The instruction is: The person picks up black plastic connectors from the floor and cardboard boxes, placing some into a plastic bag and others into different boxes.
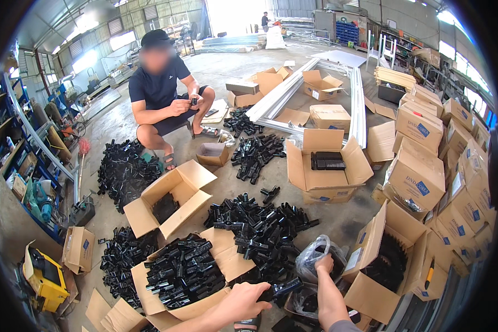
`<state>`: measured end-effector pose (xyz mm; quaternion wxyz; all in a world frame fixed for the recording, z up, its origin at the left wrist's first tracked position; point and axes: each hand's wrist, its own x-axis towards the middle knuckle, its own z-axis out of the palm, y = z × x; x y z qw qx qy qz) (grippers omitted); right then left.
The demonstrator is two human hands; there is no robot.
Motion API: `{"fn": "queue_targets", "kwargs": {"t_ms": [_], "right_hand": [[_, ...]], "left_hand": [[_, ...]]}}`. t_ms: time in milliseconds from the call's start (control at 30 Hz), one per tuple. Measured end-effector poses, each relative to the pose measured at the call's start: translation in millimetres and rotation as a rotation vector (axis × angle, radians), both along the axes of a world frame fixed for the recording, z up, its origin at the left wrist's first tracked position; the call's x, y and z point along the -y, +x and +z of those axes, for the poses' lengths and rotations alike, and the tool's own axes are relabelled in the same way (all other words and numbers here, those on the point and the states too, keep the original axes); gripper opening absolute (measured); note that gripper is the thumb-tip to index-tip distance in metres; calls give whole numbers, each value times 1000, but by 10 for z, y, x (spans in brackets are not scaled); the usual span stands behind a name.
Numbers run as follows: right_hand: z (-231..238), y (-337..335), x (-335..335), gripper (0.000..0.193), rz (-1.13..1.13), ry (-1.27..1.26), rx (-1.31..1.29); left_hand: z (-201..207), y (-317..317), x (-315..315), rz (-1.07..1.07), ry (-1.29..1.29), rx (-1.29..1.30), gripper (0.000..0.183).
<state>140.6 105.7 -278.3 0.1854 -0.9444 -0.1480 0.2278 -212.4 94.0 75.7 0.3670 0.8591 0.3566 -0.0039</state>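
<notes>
At the lower middle, my left hand (245, 300) is closed on one end of a black tubular plastic fitting (286, 287), which points to the right. My right hand (324, 262) reaches down into the mouth of a clear plastic bag (314, 255); its fingers look curled, and whatever they hold is hidden. Below the bag stands a small box with more clear plastic in it, partly covered by my right forearm. Left of my hands an open carton (149, 299) is heaped with black fittings (183, 269). Beyond them lies a loose pile of similar fittings (265, 224).
Close on the right stands an open carton (365, 293) of black parts, a yellow-handled knife (429, 273) on its flap. Stacked cartons (420, 171) line the right side. A co-worker (163, 91) squats at the far left, handling a small black part among piles. White frames (285, 91) lie behind.
</notes>
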Motion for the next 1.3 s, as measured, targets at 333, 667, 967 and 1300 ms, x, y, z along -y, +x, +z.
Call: {"fn": "queue_targets", "kwargs": {"t_ms": [333, 667, 967, 1300], "right_hand": [[-225, 149, -60, 27, 89, -43, 58], [782, 22, 404, 24, 209, 214, 153], [2925, -105, 1158, 16, 757, 756, 187], [3772, -1038, 2088, 14, 949, 920, 343]], "left_hand": [[-46, -28, -21, -18, 18, -17, 59], [-22, 133, 49, -15, 68, -40, 46], [11, 305, 387, -86, 241, 73, 39], [11, 310, 638, -194, 299, 12, 36]]}}
